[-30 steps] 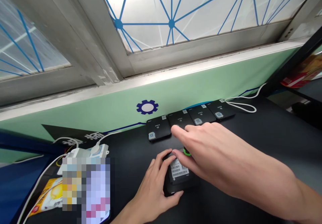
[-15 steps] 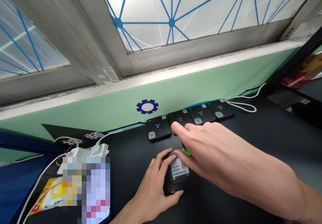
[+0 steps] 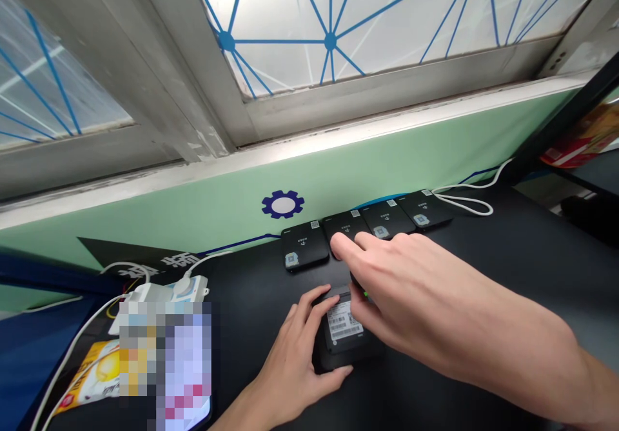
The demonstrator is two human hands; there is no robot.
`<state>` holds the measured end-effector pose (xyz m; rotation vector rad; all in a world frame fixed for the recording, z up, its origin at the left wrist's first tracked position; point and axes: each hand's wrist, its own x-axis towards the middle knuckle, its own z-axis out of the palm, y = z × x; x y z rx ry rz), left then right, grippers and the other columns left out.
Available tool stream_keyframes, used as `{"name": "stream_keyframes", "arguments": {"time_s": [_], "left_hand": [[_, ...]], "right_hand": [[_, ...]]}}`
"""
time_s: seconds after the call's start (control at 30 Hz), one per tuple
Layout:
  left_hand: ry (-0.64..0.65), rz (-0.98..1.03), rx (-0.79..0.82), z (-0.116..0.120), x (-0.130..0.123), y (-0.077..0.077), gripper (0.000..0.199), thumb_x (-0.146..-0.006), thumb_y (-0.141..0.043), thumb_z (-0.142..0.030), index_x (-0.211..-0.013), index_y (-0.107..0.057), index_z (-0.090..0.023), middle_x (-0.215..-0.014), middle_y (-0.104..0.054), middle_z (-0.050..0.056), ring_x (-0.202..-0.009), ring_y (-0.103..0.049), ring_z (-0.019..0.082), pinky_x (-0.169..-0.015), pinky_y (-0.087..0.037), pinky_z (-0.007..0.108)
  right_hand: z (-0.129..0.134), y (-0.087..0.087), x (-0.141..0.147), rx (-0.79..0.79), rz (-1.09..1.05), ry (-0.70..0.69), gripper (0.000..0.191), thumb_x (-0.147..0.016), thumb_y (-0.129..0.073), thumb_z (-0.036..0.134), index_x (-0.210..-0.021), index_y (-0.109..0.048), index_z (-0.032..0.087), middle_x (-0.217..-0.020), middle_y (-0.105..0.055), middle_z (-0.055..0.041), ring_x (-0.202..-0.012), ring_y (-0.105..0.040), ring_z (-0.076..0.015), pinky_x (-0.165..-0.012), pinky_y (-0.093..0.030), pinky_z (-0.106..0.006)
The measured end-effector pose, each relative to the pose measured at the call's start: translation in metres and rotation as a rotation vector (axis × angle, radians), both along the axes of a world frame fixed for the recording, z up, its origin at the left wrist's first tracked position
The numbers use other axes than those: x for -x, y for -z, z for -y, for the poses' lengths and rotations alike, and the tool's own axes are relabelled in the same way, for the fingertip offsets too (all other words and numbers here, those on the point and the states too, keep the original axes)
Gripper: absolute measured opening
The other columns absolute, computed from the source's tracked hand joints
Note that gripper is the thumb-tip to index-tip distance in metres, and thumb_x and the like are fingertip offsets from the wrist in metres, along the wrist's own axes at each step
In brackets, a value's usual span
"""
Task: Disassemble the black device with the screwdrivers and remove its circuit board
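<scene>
A black device (image 3: 345, 347) with a white barcode label (image 3: 344, 322) lies on the black table in front of me. My left hand (image 3: 300, 353) grips its left side, fingertips on the top and far edge, thumb at the near edge. Above the device's far right part, my right hand (image 3: 401, 289) is closed round a tool with a black and green handle (image 3: 366, 294). Most of the tool is hidden behind the fingers, and its tip cannot be seen.
Several black boxes (image 3: 304, 246) with small stickers stand in a row along the green wall. At left are a white power strip (image 3: 197, 286) with cables, a yellow snack packet (image 3: 99, 370) and a lit phone (image 3: 188, 366). A white cable (image 3: 476, 208) loops at the back right.
My right thumb has shifted and curled in on the tool, so less of the green shows. My left hand stays on the device, nearly unmoved.
</scene>
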<state>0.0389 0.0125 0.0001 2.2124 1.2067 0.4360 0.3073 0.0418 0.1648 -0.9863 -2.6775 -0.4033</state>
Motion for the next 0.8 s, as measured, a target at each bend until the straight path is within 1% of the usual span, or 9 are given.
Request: {"name": "stream_keyframes", "arguments": {"time_s": [0.13, 0.23, 0.33, 0.4, 0.5, 0.6, 0.7, 0.73, 0.8], "left_hand": [[-0.009, -0.028, -0.009, 0.001, 0.000, 0.001, 0.108, -0.079, -0.097, -0.023, -0.169, -0.039, -0.039, -0.175, -0.046, 0.015, -0.155, -0.057, 0.048, -0.126, -0.048, 0.079], [-0.010, -0.033, -0.017, 0.001, -0.001, 0.000, 0.105, -0.080, -0.096, -0.023, -0.168, -0.042, -0.038, -0.174, -0.046, 0.015, -0.154, -0.058, 0.047, -0.126, -0.049, 0.076], [0.000, -0.026, -0.020, 0.001, -0.001, -0.002, 0.101, -0.081, -0.095, -0.023, -0.167, -0.044, -0.038, -0.176, -0.045, 0.014, -0.154, -0.058, 0.046, -0.125, -0.051, 0.073], [0.004, -0.020, -0.023, 0.000, -0.001, -0.003, 0.102, -0.081, -0.095, -0.023, -0.167, -0.043, -0.038, -0.176, -0.045, 0.014, -0.154, -0.058, 0.045, -0.125, -0.052, 0.073], [0.008, -0.013, -0.036, 0.000, 0.000, -0.002, 0.105, -0.081, -0.095, -0.022, -0.169, -0.040, -0.038, -0.175, -0.045, 0.015, -0.154, -0.058, 0.045, -0.125, -0.052, 0.073], [0.000, -0.026, -0.044, 0.001, 0.000, -0.001, 0.104, -0.081, -0.095, -0.023, -0.169, -0.040, -0.038, -0.174, -0.047, 0.015, -0.154, -0.058, 0.046, -0.125, -0.051, 0.074], [-0.014, -0.041, -0.045, 0.001, -0.001, 0.000, 0.102, -0.080, -0.095, -0.023, -0.168, -0.045, -0.037, -0.173, -0.048, 0.015, -0.153, -0.059, 0.046, -0.124, -0.053, 0.073], [-0.016, -0.042, -0.046, 0.001, -0.001, 0.000, 0.101, -0.079, -0.095, -0.023, -0.167, -0.046, -0.037, -0.173, -0.048, 0.015, -0.152, -0.060, 0.046, -0.124, -0.053, 0.072], [-0.011, -0.036, -0.047, 0.001, -0.002, -0.001, 0.100, -0.079, -0.095, -0.023, -0.166, -0.048, -0.037, -0.175, -0.047, 0.014, -0.151, -0.061, 0.044, -0.123, -0.055, 0.069]], "right_hand": [[-0.002, -0.002, 0.002, 0.070, -0.015, 0.041, 0.021, -0.110, -0.068, 0.023, -0.126, -0.072, 0.011, -0.118, -0.079, -0.0150, -0.075, -0.067, -0.0233, -0.063, -0.035, -0.039], [-0.002, -0.002, 0.000, 0.151, -0.011, 0.066, 0.014, -0.108, -0.070, 0.017, -0.122, -0.071, 0.015, -0.104, -0.078, -0.0088, -0.071, -0.065, -0.0206, -0.065, -0.038, -0.038], [-0.002, -0.004, 0.000, 0.141, -0.013, 0.045, 0.021, -0.102, -0.071, 0.012, -0.123, -0.072, 0.013, -0.110, -0.079, -0.0106, -0.074, -0.067, -0.0215, -0.064, -0.040, -0.038], [-0.002, -0.006, 0.002, 0.110, 0.010, 0.033, 0.018, -0.100, -0.071, 0.013, -0.118, -0.075, 0.012, -0.118, -0.080, -0.0146, -0.075, -0.069, -0.0232, -0.061, -0.039, -0.039], [-0.003, -0.010, 0.007, 0.062, 0.033, 0.004, 0.014, -0.102, -0.069, 0.016, -0.112, -0.077, 0.012, -0.122, -0.081, -0.0174, -0.076, -0.071, -0.0250, -0.057, -0.036, -0.040], [-0.004, -0.011, 0.009, 0.074, 0.022, 0.026, 0.017, -0.103, -0.070, 0.017, -0.118, -0.076, 0.011, -0.114, -0.082, -0.0160, -0.071, -0.069, -0.0236, -0.057, -0.035, -0.038], [-0.005, -0.009, 0.007, 0.154, 0.017, 0.080, 0.024, -0.103, -0.072, 0.015, -0.127, -0.072, 0.010, -0.097, -0.080, -0.0099, -0.066, -0.066, -0.0210, -0.061, -0.036, -0.036], [-0.005, -0.008, 0.006, 0.169, 0.012, 0.086, 0.026, -0.103, -0.072, 0.013, -0.129, -0.071, 0.010, -0.095, -0.079, -0.0087, -0.066, -0.066, -0.0206, -0.062, -0.036, -0.036], [-0.004, -0.006, 0.003, 0.155, -0.005, 0.068, 0.029, -0.103, -0.072, 0.013, -0.131, -0.071, 0.009, -0.098, -0.080, -0.0096, -0.069, -0.067, -0.0209, -0.062, -0.036, -0.036]]}}
